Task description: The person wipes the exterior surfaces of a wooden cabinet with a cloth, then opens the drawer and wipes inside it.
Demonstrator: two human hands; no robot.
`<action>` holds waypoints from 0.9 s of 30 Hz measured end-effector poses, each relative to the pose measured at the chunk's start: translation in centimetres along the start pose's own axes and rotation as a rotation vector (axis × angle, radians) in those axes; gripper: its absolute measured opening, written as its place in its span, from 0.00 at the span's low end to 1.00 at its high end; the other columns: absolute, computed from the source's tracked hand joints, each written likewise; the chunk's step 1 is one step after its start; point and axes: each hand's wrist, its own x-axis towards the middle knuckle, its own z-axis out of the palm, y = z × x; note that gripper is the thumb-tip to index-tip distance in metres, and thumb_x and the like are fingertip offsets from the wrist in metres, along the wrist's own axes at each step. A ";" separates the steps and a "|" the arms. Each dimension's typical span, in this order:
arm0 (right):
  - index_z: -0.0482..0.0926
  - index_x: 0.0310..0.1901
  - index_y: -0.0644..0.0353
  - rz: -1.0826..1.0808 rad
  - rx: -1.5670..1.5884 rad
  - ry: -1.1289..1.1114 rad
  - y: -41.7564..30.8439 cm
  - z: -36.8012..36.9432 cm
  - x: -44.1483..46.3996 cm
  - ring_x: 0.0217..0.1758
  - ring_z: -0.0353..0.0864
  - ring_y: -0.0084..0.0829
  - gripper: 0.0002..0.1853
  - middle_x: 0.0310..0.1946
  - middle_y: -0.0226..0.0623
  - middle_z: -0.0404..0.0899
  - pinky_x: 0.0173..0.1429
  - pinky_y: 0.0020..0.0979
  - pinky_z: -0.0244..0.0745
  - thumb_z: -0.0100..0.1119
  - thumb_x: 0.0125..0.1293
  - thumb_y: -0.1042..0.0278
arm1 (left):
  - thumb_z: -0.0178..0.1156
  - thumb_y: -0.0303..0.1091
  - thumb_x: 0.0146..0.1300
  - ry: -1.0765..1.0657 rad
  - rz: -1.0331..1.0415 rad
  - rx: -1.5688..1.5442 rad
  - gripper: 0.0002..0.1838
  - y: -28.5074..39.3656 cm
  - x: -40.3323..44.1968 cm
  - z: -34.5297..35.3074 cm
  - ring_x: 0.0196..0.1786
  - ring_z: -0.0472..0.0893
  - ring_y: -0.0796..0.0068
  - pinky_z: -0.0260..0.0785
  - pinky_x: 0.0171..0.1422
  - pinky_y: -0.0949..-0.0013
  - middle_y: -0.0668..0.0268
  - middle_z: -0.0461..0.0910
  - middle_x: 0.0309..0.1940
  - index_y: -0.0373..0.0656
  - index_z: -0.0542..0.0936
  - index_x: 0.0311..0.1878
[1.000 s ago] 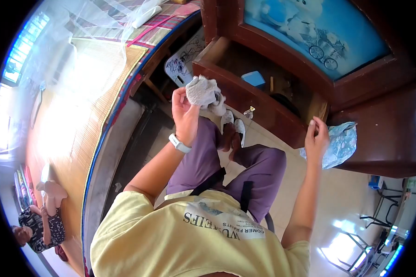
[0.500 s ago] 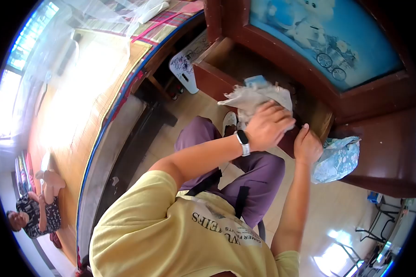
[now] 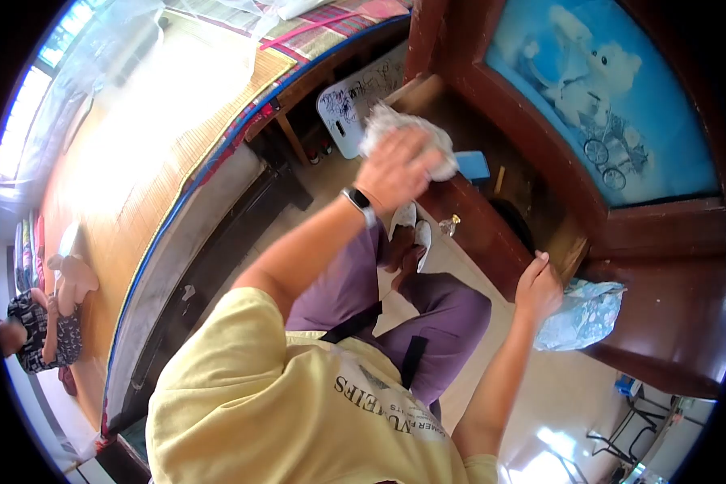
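A pale, crumpled cloth lies over the top edge of the open wooden drawer, near its left end. My left hand, with a watch at the wrist, is closed over it; the motion blurs its fingers. At the drawer's right front corner my right hand grips the edge, thumb up. Beside that hand hangs a light blue floral bag. Inside the drawer lie a blue box-like object and a short yellowish stick. A shiny knob sits on the drawer front.
A reddish-brown cabinet with a blue picture panel rises above the drawer. To the left is a bed with a woven mat. A white board leans below it. Another person sits at the far left.
My left hand has slid the cloth leftward and away along the drawer's edge, uncovering the blue object and the knob. The right hand keeps its hold on the corner; the view has shifted.
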 end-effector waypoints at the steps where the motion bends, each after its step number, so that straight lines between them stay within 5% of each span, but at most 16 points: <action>1: 0.84 0.28 0.56 -0.001 -0.023 -0.005 0.0 -0.1 0.0 0.28 0.80 0.42 0.18 0.25 0.39 0.82 0.32 0.41 0.74 0.45 0.69 0.62 | 0.62 0.33 0.47 -0.007 -0.027 0.016 0.24 -1.7 0.1 -0.6 0.63 0.69 0.56 0.58 0.68 0.50 0.62 0.71 0.58 0.54 0.74 0.52; 8: 0.84 0.27 0.56 0.010 -0.057 0.007 -0.1 0.1 0.0 0.27 0.79 0.42 0.18 0.23 0.40 0.81 0.30 0.40 0.73 0.46 0.68 0.61 | 0.56 0.27 0.51 -0.078 -0.084 -0.094 0.24 -5.4 0.6 -2.0 0.66 0.65 0.52 0.58 0.69 0.54 0.55 0.69 0.59 0.46 0.72 0.55; 16: 0.79 0.22 0.55 0.079 -0.213 -0.086 0.7 1.1 -0.6 0.26 0.79 0.43 0.20 0.22 0.41 0.79 0.28 0.42 0.73 0.46 0.68 0.55 | 0.53 0.22 0.44 0.023 -0.231 -0.145 0.18 -2.6 1.3 -2.0 0.57 0.69 0.50 0.64 0.61 0.53 0.51 0.72 0.49 0.39 0.76 0.43; 27: 0.78 0.24 0.62 0.068 -0.100 -0.072 1.3 1.3 -0.7 0.27 0.77 0.48 0.23 0.23 0.46 0.78 0.31 0.47 0.70 0.43 0.71 0.56 | 0.56 0.23 0.47 -0.065 -0.320 -0.255 0.21 -0.5 1.1 -2.4 0.66 0.65 0.51 0.55 0.72 0.57 0.52 0.72 0.55 0.40 0.74 0.48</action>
